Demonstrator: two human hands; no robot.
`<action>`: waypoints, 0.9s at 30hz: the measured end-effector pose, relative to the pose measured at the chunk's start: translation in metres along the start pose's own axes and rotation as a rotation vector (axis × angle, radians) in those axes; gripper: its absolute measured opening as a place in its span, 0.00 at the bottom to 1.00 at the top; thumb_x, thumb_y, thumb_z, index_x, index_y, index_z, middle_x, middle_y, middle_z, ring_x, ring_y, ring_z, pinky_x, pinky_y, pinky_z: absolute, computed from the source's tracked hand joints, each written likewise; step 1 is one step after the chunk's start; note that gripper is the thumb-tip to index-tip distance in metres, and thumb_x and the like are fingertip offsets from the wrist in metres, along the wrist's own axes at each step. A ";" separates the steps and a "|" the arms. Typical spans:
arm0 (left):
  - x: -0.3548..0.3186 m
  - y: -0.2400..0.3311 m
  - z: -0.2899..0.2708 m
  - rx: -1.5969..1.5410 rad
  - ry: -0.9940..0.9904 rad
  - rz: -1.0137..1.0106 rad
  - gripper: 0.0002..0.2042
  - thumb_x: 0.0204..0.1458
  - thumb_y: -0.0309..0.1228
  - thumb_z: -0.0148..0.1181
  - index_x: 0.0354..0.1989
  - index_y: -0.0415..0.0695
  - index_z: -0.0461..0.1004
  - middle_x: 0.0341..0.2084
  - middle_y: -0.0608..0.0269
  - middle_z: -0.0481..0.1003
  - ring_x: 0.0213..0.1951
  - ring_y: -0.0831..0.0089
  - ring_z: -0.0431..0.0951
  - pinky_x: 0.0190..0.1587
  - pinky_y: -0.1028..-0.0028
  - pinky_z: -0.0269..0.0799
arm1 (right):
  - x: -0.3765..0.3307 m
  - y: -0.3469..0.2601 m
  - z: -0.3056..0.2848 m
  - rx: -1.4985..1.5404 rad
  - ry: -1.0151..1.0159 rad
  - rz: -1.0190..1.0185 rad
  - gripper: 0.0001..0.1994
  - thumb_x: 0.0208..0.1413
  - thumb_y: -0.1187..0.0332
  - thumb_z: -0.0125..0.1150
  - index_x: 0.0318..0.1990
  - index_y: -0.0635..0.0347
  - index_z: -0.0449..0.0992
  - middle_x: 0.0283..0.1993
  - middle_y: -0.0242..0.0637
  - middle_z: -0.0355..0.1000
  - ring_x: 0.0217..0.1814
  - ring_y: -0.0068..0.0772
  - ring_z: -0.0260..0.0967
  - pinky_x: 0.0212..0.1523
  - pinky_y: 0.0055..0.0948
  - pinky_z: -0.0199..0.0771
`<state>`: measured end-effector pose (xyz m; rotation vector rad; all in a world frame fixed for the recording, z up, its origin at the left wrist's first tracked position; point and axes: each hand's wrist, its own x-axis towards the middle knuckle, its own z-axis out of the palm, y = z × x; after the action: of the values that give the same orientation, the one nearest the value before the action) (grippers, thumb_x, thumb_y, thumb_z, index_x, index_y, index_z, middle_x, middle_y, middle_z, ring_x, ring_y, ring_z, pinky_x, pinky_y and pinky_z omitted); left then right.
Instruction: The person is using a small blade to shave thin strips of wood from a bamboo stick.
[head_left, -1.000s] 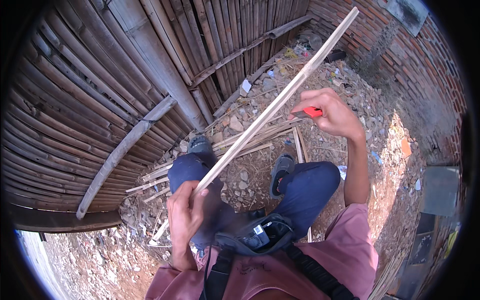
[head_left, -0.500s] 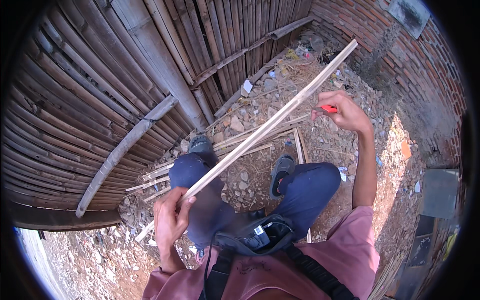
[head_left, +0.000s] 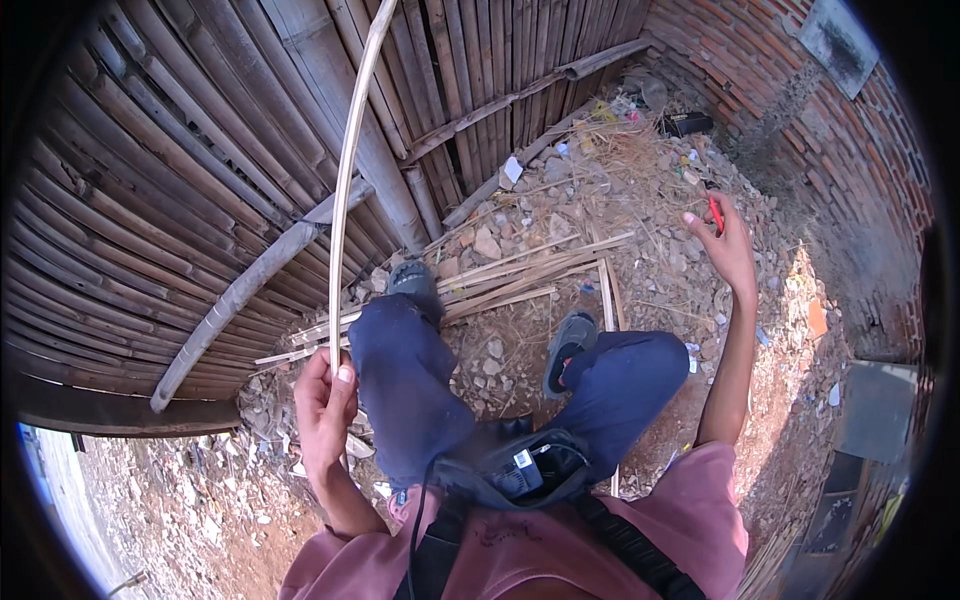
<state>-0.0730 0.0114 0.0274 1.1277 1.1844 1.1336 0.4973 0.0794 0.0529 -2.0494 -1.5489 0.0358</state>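
Apparently it's a positioning step: my left hand [head_left: 324,415] pinches the wooden strip [head_left: 343,195] beside the left knee [head_left: 380,325], my half-open right hand [head_left: 736,250] holds a red tool [head_left: 717,215] well apart, and proceeding probably calls for bringing them together.

Nothing here can be read from where I'm standing. A small white label [head_left: 521,458] sits on the dark device [head_left: 516,481] in the open pouch [head_left: 462,482], low between the left hand [head_left: 325,408] and the right hand [head_left: 728,245], its marks too tiny to make out. Nearer the person than both hands, a dark print [head_left: 508,532] crosses the pink shirt [head_left: 690,515], too faint to decipher.
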 end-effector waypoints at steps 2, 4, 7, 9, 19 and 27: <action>0.007 0.009 0.017 -0.002 -0.019 0.040 0.09 0.70 0.36 0.61 0.43 0.44 0.72 0.23 0.81 0.64 0.21 0.92 0.57 0.22 0.83 0.47 | -0.021 -0.065 0.016 0.251 -0.061 -0.047 0.25 0.64 0.52 0.69 0.58 0.63 0.75 0.49 0.46 0.77 0.54 0.39 0.75 0.57 0.37 0.74; 0.015 0.009 0.031 0.087 -0.017 0.033 0.10 0.70 0.37 0.60 0.43 0.44 0.73 0.23 0.81 0.64 0.22 0.92 0.57 0.23 0.83 0.48 | -0.041 -0.114 0.036 0.518 -0.098 -0.118 0.20 0.68 0.57 0.65 0.55 0.64 0.75 0.46 0.43 0.76 0.51 0.35 0.74 0.53 0.33 0.73; 0.022 0.013 0.051 0.036 -0.141 -0.009 0.09 0.72 0.36 0.58 0.45 0.43 0.75 0.25 0.82 0.64 0.23 0.93 0.57 0.25 0.83 0.49 | -0.070 -0.161 0.046 0.568 -0.194 -0.300 0.13 0.69 0.63 0.63 0.48 0.66 0.77 0.40 0.42 0.74 0.43 0.37 0.74 0.44 0.33 0.73; 0.023 0.009 0.063 0.072 -0.177 -0.009 0.07 0.70 0.32 0.60 0.47 0.42 0.74 0.28 0.81 0.67 0.29 0.91 0.60 0.31 0.84 0.55 | -0.089 -0.190 0.061 0.623 -0.137 -0.478 0.15 0.68 0.60 0.65 0.45 0.66 0.78 0.37 0.44 0.75 0.36 0.44 0.76 0.39 0.36 0.74; 0.024 0.006 0.091 -0.020 -0.312 -0.063 0.06 0.65 0.25 0.66 0.45 0.41 0.74 0.26 0.82 0.63 0.30 0.91 0.58 0.33 0.84 0.58 | -0.122 -0.211 0.109 0.542 -0.108 -0.711 0.16 0.63 0.54 0.69 0.41 0.57 0.78 0.35 0.37 0.77 0.32 0.42 0.81 0.30 0.39 0.78; 0.025 -0.002 0.098 -0.048 -0.321 0.009 0.13 0.62 0.29 0.71 0.49 0.39 0.76 0.27 0.79 0.68 0.30 0.89 0.62 0.33 0.82 0.63 | -0.131 -0.216 0.114 0.521 -0.108 -0.715 0.14 0.62 0.56 0.70 0.41 0.57 0.77 0.36 0.37 0.77 0.33 0.41 0.81 0.30 0.39 0.79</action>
<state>0.0264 0.0323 0.0284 1.2260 0.8990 0.9410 0.2249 0.0472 0.0138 -1.0480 -1.9980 0.2506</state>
